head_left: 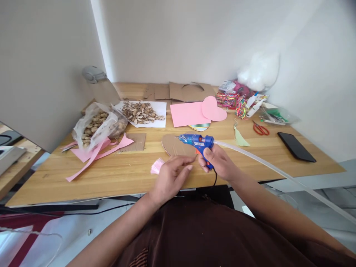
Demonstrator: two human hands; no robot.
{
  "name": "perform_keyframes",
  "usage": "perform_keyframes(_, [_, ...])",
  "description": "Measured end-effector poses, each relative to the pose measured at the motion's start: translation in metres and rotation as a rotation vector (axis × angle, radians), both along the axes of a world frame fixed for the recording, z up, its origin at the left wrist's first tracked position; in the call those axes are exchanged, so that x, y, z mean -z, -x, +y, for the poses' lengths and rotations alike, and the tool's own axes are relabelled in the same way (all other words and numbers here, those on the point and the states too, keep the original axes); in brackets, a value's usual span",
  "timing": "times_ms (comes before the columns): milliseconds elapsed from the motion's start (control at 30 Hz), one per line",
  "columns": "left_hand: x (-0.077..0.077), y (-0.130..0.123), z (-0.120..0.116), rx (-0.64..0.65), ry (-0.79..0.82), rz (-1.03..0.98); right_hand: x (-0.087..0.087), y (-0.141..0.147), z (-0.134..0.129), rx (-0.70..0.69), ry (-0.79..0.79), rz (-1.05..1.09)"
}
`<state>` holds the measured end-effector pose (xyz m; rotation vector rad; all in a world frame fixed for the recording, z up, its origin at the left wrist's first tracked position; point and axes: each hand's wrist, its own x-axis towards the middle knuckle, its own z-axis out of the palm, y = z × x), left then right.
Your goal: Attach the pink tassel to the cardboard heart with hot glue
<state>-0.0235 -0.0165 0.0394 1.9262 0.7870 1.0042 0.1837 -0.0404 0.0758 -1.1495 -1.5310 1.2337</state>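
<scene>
- While the right hand (219, 161) grips the glue gun (204, 144), drips could smear the cardboard (172, 147).
- Left hand (170, 177) half-curled, grip unclear: nearing the tip (178, 137) risks burns.

I can't read any words, brands, numbers or signs through my camera. The pale label (199, 144) on the blue glue gun (208, 157) carries print too small for me to make out.
</scene>
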Motion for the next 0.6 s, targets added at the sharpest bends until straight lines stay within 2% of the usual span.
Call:
perform_keyframes(133, [-0.013, -0.023, -0.001, 0.192, 0.416, -0.248, -0.004, 0.009, -0.002, 0.071, -0.083, -0.017])
perform_keyframes(233, [-0.009, -0.035, -0.007, 0.154, 0.603, -0.384, -0.002, 0.01, -0.003, 0.096, -0.11, -0.032])
perform_keyframes(300, [-0.005, -0.039, -0.013, 0.135, 0.696, -0.4, 0.003, 0.012, -0.003, 0.098, -0.109, 0.01])
perform_keyframes(367, [-0.004, -0.042, -0.018, 0.169, 0.719, -0.37, 0.009, 0.015, -0.004, 0.115, -0.115, 0.061])
perform_keyframes(433, [-0.005, -0.043, -0.02, 0.195, 0.663, -0.335, 0.014, 0.019, -0.005, 0.141, -0.123, 0.096])
perform_keyframes(600, [-0.007, -0.047, -0.021, 0.159, 0.534, -0.318, 0.014, 0.026, -0.01, 0.156, -0.106, 0.123])
